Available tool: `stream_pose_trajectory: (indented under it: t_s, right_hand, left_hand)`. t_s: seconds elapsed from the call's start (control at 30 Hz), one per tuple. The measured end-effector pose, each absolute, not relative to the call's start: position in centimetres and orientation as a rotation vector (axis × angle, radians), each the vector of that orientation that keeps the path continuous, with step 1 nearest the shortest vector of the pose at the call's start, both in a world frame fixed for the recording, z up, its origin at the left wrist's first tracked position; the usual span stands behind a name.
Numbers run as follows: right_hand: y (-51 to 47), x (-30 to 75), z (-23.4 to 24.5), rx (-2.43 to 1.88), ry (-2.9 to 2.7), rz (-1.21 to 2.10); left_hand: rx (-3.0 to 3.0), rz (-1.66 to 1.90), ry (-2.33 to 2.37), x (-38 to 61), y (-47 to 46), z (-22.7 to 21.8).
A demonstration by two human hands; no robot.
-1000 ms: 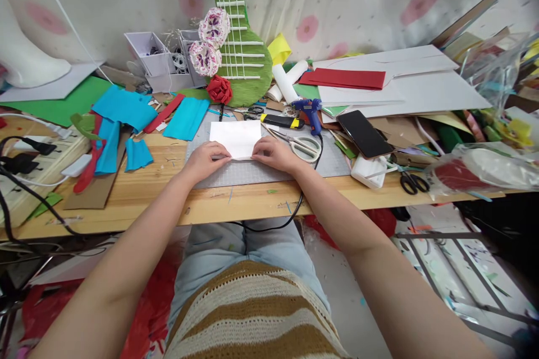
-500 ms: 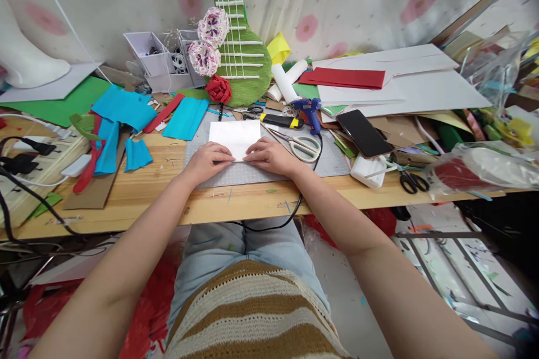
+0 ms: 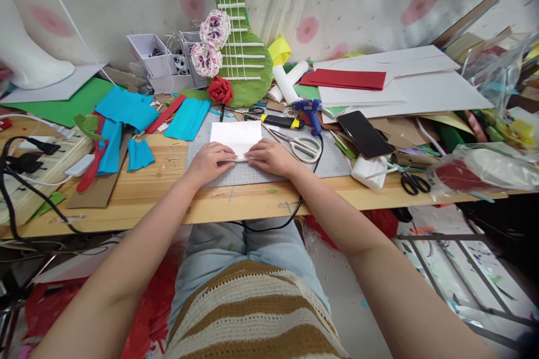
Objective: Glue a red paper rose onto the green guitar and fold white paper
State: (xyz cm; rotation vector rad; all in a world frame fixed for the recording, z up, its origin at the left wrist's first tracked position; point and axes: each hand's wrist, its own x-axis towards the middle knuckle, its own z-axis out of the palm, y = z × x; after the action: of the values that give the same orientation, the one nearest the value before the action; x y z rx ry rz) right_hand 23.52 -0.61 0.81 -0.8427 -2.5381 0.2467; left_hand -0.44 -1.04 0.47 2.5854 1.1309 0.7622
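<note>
A white sheet of paper (image 3: 236, 134) lies on a grey cutting mat (image 3: 252, 171) at the middle of the wooden table. My left hand (image 3: 209, 160) and my right hand (image 3: 270, 157) rest side by side on the sheet's near edge. Their fingertips are curled and pressed down on that edge, nearly meeting at the middle. Large scissors (image 3: 300, 144) lie just right of my right hand.
A blue glue gun (image 3: 309, 110), a yellow-black cutter (image 3: 281, 121) and a phone (image 3: 364, 133) lie behind and to the right. Blue and red paper scraps (image 3: 126, 118) cover the left, beside a power strip (image 3: 29, 165). A green guitar model (image 3: 242, 50), paper flowers and stacked card fill the back.
My hands have slid closer together along the near edge of the paper. The view has shifted slightly.
</note>
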Motion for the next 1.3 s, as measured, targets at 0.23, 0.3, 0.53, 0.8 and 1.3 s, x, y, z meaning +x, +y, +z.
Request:
stream_pose_trajectory:
  t_s: [0.23,0.3,0.53,0.8,1.3]
  right_hand:
    - [-0.8,23.2,1.1,-0.931,-2.505,0.249]
    - [-0.8,23.3,1.1,-0.916,-2.507,0.268]
    - [-0.8,23.9,1.5,-0.952,-2.388,0.338]
    - [3.8,24.1,2.6,-1.421,-2.155,0.451]
    - [11.4,17.1,4.8,-1.538,-2.750,0.318]
  left_hand:
    - [2.575,0.752,1.141,0.2,-0.9,0.5]
    - [2.584,0.722,1.134,0.2,-1.0,0.6]
    - [2.638,0.711,1.101,-0.2,-1.2,0.4]
    - [2.459,0.867,1.254,0.3,-1.5,1.4]
    - [1.109,0.874,1.635,-1.9,2.4,4.3]
